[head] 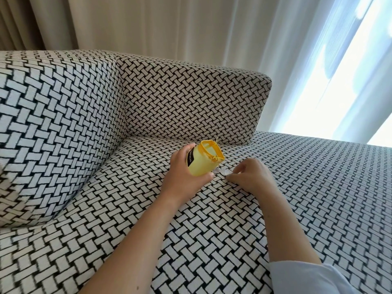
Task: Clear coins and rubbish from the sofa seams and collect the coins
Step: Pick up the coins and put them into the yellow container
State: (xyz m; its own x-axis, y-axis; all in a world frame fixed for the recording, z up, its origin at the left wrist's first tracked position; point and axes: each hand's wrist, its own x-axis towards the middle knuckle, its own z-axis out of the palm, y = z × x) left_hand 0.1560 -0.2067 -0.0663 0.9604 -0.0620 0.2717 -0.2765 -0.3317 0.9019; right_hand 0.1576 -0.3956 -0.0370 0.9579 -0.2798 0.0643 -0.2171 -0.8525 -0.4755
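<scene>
While the left hand (186, 174) grips a pale yellow pouch (201, 162) round its body, thumb along the lower edge and fingers wrapped over the far side, the pouch is tilted so that its open mouth, edged by a darker yellow zip, faces the upper right of the frame. A black label with lettering too small to read shows on the pouch beside the fingers.

Just below and right of the pouch mouth, near the middle of the frame, a few silvery coins (221, 172) lie overlapping on the seat (212, 219) of the sofa (318, 187); how many I cannot tell. The right hand (249, 177) rests on the seat just right of them, fingers curled, with thumb tip and forefinger tip at the right edge of the coins. Whether they actually pinch a coin cannot be told.

Black-and-white basket-weave cloth covers the sofa. A large back cushion (53, 124) fills the left of the frame, and a lower padded block (191, 102) runs across the centre, meeting the seat at a seam (169, 139) just above the pouch. Beige curtains (127, 24) hang along the top, sheer white curtains (318, 60) with bright daylight behind them fill the upper right, and a white sleeve (307, 279) shows at the lower right corner.
</scene>
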